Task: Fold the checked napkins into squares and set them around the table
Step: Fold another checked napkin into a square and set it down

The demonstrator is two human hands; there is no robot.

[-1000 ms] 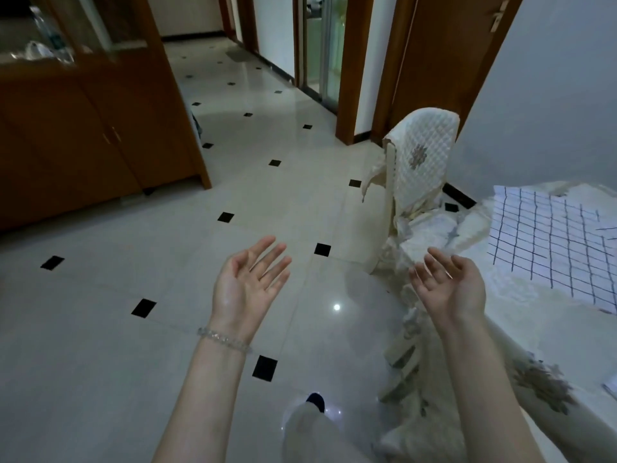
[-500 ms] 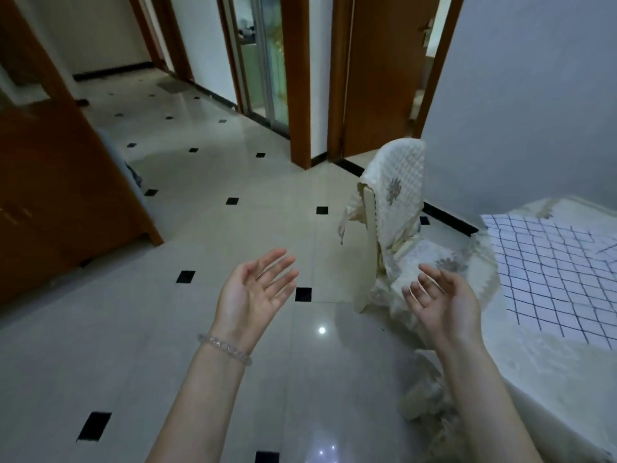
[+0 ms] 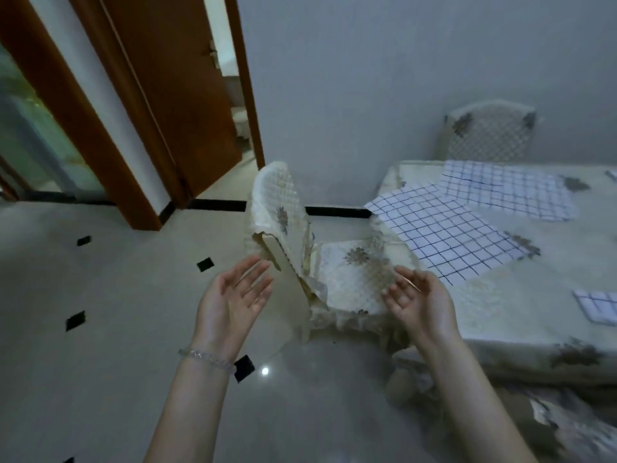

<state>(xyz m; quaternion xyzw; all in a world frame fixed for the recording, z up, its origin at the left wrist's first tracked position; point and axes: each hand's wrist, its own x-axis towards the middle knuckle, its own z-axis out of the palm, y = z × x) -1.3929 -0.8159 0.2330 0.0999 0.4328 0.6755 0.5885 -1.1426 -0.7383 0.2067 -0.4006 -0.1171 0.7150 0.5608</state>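
Note:
Two white napkins with dark blue checks lie spread on the table [image 3: 500, 315] at the right: one napkin [image 3: 447, 228] near the table's left corner, a second napkin [image 3: 507, 188] behind it, partly overlapped. A smaller folded checked napkin [image 3: 597, 304] lies at the right edge, cut off by the frame. My left hand [image 3: 233, 295] is held palm up over the floor, fingers apart, holding nothing. My right hand [image 3: 417, 302] is palm up in front of the chair seat, fingers loosely curled and apart, also holding nothing. Both hands are short of the napkins.
A chair [image 3: 283, 228] with a cream quilted cover stands at the table's left end, between my hands. Another covered chair [image 3: 487, 135] stands against the grey wall behind the table. A cream tablecloth hangs to the floor. Brown door frames [image 3: 133, 128] stand at the left.
The view has swung right, bringing the table, both spread napkins and the far chair into sight. My hands stay open and palm up, now nearer the chair.

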